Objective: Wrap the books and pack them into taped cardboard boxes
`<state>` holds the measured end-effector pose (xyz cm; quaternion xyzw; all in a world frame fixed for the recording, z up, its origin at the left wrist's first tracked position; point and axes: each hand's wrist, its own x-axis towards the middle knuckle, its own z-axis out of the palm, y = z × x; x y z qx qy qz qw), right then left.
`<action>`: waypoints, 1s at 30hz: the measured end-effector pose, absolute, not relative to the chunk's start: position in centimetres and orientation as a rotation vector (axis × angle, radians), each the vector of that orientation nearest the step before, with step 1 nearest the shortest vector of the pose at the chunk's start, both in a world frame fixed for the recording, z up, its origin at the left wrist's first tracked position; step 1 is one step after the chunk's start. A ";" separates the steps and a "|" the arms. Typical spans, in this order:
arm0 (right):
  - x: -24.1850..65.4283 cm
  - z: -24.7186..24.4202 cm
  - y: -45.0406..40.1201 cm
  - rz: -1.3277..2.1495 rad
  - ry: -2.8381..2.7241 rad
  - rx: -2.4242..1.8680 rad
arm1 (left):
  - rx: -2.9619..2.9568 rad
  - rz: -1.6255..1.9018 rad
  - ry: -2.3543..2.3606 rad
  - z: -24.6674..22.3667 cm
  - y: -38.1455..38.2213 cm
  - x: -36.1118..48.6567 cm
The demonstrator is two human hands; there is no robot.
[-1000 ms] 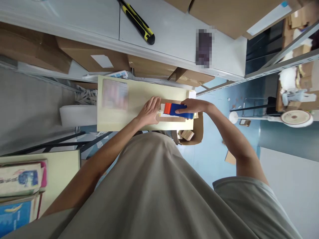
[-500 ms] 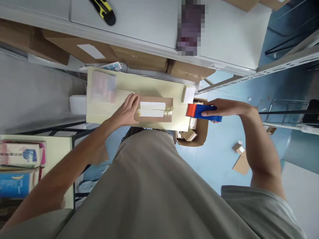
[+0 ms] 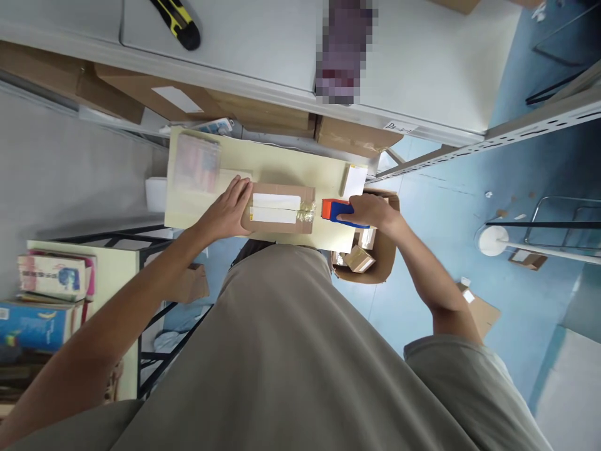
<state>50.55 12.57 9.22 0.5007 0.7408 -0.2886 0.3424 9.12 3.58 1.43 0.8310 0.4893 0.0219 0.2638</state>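
A cardboard box (image 3: 279, 228) with white labels and clear tape at its right end lies on the pale yellow table (image 3: 328, 238). My left hand (image 3: 231, 210) grips the box's left end, thumb on the near side and fingers on the far side. Just right of the box, my right hand (image 3: 370, 210) is wrapped round a blue and orange tape dispenser (image 3: 345, 213), its orange end facing the box with a small gap between them. A small white box (image 3: 354, 180) stands at the table's back right.
An open carton (image 3: 387, 257) of small boxes stands right of the table. A grey shelf (image 3: 263, 44) with a yellow and black cutter (image 3: 181, 25) crosses the top. Books (image 3: 42, 322) are at the left.
My right hand has moved left with the tape dispenser, close to the box and over the table. The box and my left hand appear slightly further left in view.
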 end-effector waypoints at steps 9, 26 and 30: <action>46.2 8.9 6.8 -0.607 1.956 1.608 | 2.254 0.116 1.354 1.3 2.5 9.5; 40.5 17.4 4.3 -0.430 1.847 2.310 | 2.339 0.453 1.298 7.1 4.9 13.3; 35.2 20.8 9.6 -0.416 2.172 2.306 | 2.408 0.789 1.169 13.9 8.8 15.0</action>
